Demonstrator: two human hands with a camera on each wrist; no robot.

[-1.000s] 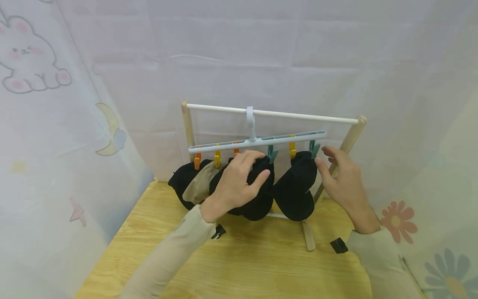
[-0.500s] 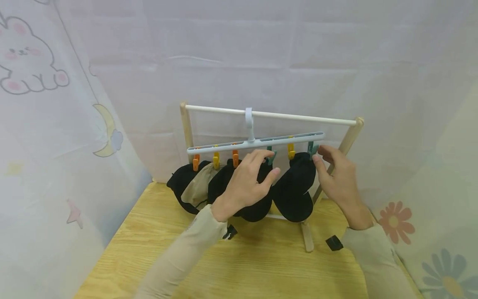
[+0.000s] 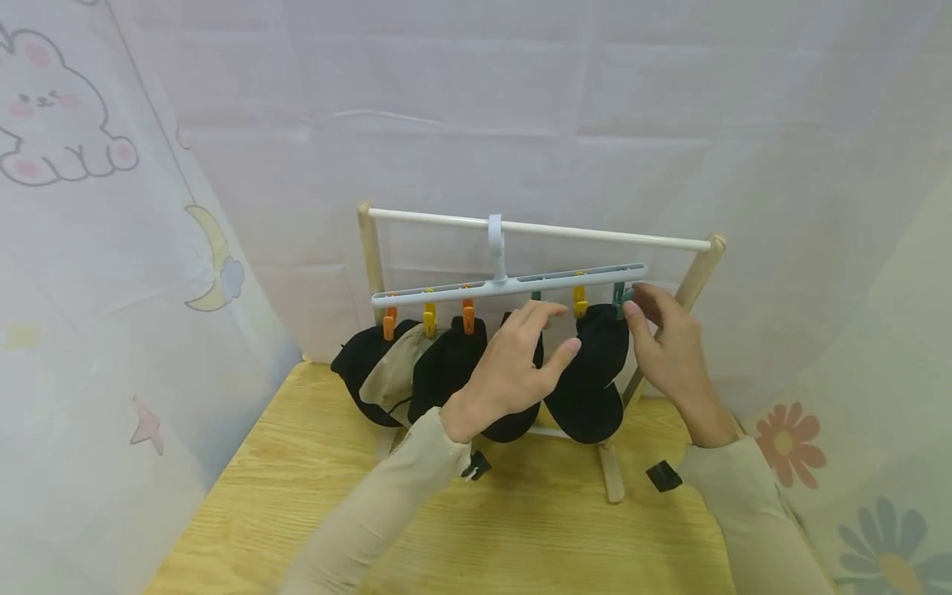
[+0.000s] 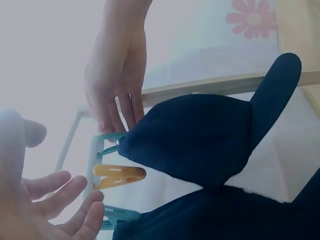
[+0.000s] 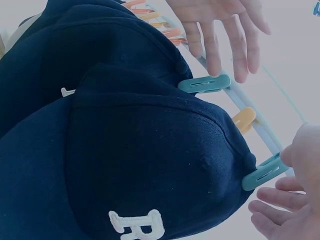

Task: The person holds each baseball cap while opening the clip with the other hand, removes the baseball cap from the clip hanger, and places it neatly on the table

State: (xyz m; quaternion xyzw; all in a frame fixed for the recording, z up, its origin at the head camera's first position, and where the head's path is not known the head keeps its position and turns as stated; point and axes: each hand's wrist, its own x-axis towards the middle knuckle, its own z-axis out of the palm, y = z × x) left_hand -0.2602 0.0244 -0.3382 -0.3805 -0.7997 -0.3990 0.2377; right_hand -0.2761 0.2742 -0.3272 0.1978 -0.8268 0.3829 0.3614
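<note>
My right hand (image 3: 673, 351) is at the right end of the light-blue hanger (image 3: 513, 285), its thumb and fingertips pinching the end green clothespin (image 5: 265, 172). That clothespin bites the crown of a dark baseball cap (image 5: 165, 140) with a white letter on its front. Fingers spread and relaxed, my left hand (image 3: 516, 372) hovers in front of the hanger's middle, holding nothing. It partly hides another dark cap and its green clothespin (image 5: 205, 84). A yellow clothespin (image 4: 120, 173) hangs between the two green ones.
A drying rack with a white top rod (image 3: 595, 235) carries the tilted hanger over the wooden table (image 3: 521, 512). Farther left hang a beige-and-black cap (image 3: 390, 380) and a black cap (image 3: 446, 364), below orange and yellow clothespins. Printed cloth (image 3: 476, 99) walls the sides and back.
My left hand has drifted right along the front of the hanger, uncovering the orange clothespin. The right hand has moved slightly left and closed its fingertips on the end green clothespin.
</note>
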